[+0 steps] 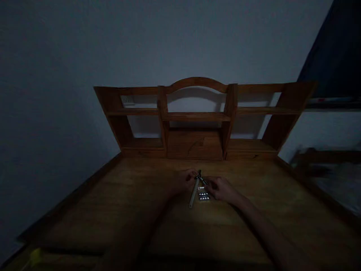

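Over the middle of the desk my left hand (188, 178) pinches near the head of a long grey tool (193, 194), which looks like a wrench with a hole at its lower end. My right hand (220, 188) is closed around a short dark rod (203, 181) that meets the tool's head at an angle. The exact kind of rod is too small and dim to tell. Just below the rod, close to my right fingers, lies a small case (204, 196) with shiny metal pieces in two rows.
The wooden desk top (118, 210) has raised side edges. A wooden shelf unit (197, 117) with several compartments stands along its back, against the wall. Something yellow (35, 256) shows at the lower left. The room is dim.
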The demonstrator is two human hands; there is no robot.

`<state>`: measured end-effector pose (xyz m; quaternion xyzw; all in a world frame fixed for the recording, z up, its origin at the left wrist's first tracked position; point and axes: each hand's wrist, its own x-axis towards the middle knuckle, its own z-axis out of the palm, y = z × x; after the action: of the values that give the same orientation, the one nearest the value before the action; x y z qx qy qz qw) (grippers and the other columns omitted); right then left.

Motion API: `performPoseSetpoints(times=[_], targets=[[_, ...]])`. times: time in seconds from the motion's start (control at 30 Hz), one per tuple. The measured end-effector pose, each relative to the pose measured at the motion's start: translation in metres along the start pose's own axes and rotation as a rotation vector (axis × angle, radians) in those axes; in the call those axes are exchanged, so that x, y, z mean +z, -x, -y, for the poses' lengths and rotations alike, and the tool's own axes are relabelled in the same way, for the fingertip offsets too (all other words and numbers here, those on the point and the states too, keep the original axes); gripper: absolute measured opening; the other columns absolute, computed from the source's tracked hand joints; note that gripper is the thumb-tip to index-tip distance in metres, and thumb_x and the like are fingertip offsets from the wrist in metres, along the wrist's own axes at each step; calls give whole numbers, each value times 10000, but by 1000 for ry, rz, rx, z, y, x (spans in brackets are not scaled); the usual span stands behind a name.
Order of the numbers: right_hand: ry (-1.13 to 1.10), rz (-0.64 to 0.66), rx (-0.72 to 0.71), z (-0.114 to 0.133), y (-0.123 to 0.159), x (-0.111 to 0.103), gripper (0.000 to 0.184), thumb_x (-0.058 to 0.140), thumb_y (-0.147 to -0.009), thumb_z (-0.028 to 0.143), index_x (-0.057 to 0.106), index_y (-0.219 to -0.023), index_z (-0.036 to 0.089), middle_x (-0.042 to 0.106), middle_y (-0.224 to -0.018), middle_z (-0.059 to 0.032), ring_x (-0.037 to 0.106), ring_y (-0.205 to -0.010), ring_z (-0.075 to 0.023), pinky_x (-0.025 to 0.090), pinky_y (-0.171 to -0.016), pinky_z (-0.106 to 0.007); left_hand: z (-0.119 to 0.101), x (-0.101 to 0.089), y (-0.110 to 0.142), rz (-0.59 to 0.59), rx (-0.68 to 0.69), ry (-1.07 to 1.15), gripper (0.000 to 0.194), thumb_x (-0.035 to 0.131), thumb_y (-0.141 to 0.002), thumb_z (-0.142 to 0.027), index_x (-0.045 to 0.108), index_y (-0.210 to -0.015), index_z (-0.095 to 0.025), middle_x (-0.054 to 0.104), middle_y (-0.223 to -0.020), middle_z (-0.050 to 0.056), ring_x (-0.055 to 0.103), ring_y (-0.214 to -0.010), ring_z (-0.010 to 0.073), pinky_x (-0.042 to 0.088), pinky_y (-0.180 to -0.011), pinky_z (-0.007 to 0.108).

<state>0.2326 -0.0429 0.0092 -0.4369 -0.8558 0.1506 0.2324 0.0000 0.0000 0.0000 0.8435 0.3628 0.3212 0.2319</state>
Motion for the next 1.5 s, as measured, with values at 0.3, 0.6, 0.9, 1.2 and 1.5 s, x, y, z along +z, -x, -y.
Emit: performPoseSetpoints(times=[0.3,0.6,0.9,1.2,1.5], targets=[[36,-40,13,-2,0,-5,354,529,-847,272,617,-1187,223,679,-792,-18,591,-647,-157,400,-605,-227,-5,-2,0,-8,23,-40,275,464,-850,-191,598,-1085,-240,686,-956,-9,631,-833,137,470,-782,246],[74,-158,69,2,-4,-7,345,513,-819,236,637,-1141,232,696,-1015,-37,642,-854,-194,444,-746,-251,8,6,-3,-87,55,-174,282,497,-871,-265,573,-1142,-247,667,-871,-3,609,-807,152,469,-809,289],[243,-337,248,-16,1,-22,337,471,-890,355,596,-1178,231,713,-920,-53,662,-789,-210,426,-669,-254,16,9,-6,-50,148,-342,449,474,-901,-314,427,-1346,-272,626,-1006,37,563,-942,186,439,-875,343],[247,-240,185,-8,-1,-15,327,467,-874,270,589,-1176,237,697,-1015,-40,659,-845,-196,435,-705,-240,-3,19,-9,-55,211,-520,362,477,-896,-348,533,-1242,-260,559,-1180,77,500,-1120,233,380,-990,431],[202,-189,156,-8,-1,-16,366,485,-857,246,596,-1205,229,688,-1066,-58,652,-907,-211,454,-777,-255,17,20,-8,-20,270,-449,434,454,-912,-353,458,-1326,-222,531,-1340,69,473,-1237,187,289,-1116,408]])
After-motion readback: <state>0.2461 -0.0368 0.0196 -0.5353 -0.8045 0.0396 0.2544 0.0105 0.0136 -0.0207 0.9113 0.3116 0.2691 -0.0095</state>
